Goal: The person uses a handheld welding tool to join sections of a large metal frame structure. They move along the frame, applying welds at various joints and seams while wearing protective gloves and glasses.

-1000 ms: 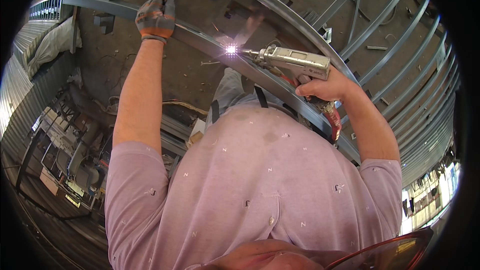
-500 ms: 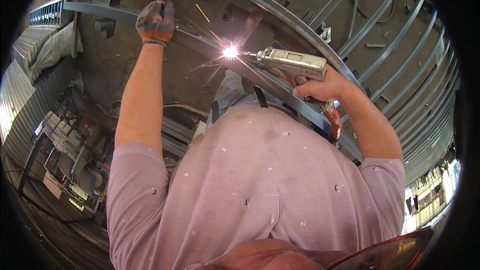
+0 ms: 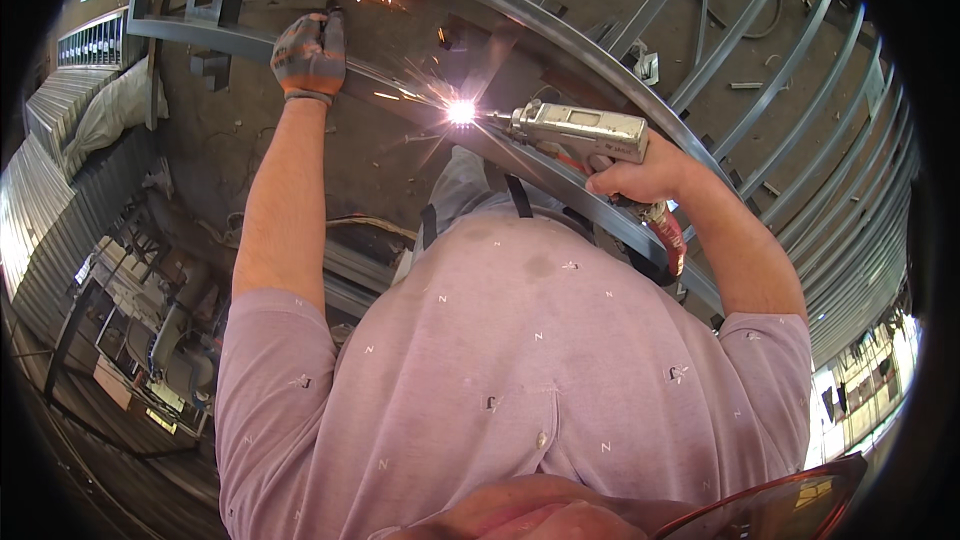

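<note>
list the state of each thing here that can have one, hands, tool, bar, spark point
left hand: gloved, gripping the metal bar
right hand: bare, closed around the tool's grip
handheld welding gun: held level, tip at the bar, working
metal bar: lying in the frame, held at one point
weld spot: glowing bright, throwing sparks
red hose: attached below the gun's grip, hanging down

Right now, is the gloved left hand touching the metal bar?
Touching. The head view shows the gloved left hand wrapped around the metal bar, fingers closed over it with no gap.
</note>
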A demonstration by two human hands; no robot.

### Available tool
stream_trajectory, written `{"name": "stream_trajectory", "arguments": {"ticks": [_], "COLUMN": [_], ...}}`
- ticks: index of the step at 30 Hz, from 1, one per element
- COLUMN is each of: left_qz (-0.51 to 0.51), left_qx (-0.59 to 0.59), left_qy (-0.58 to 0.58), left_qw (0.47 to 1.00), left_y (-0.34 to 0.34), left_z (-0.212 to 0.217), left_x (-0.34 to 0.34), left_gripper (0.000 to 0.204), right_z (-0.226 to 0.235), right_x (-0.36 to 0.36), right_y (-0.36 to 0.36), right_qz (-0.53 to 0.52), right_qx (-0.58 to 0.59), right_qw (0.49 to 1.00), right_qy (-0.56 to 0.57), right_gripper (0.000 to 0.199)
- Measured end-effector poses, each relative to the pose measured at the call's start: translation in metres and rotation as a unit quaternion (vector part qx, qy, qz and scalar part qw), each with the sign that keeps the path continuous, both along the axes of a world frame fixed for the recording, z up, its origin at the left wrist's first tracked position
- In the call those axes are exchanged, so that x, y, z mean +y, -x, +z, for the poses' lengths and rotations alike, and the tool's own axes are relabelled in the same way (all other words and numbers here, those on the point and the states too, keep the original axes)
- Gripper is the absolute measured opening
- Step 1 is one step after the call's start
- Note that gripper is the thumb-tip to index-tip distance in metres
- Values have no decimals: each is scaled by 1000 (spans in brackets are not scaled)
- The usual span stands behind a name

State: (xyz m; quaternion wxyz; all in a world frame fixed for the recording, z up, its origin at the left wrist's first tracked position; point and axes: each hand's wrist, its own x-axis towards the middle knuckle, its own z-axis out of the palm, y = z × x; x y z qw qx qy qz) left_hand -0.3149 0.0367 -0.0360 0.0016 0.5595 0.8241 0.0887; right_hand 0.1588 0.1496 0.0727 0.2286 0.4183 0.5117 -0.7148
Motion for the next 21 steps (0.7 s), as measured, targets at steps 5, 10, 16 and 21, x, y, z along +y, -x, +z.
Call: {"name": "stream_trajectory", "arguments": {"ticks": [5, 10, 16, 21], "left_qz": [-12, -11, -19, -11], "left_qx": [3, -19, -18, -17], "left_qy": [-20, -28, -40, -29], "left_qw": [1000, 999, 999, 999], "left_y": [1, -5, -3, 0], "left_z": [-1, 6, 8, 4], "left_x": [-1, 3, 4, 5], "left_gripper": [28, 27, 27, 27], "right_z": [11, 8, 7, 1], "right_x": [3, 1, 0, -5], "right_y": [3, 2, 1, -4], "right_qz": [-21, -24, -31, -43], "right_qx": [-33, -8, -21, 14], "right_qw": [998, 999, 998, 998], "right_qy": [39, 35, 45, 49], "right_gripper": [63, 64, 64, 63]}}
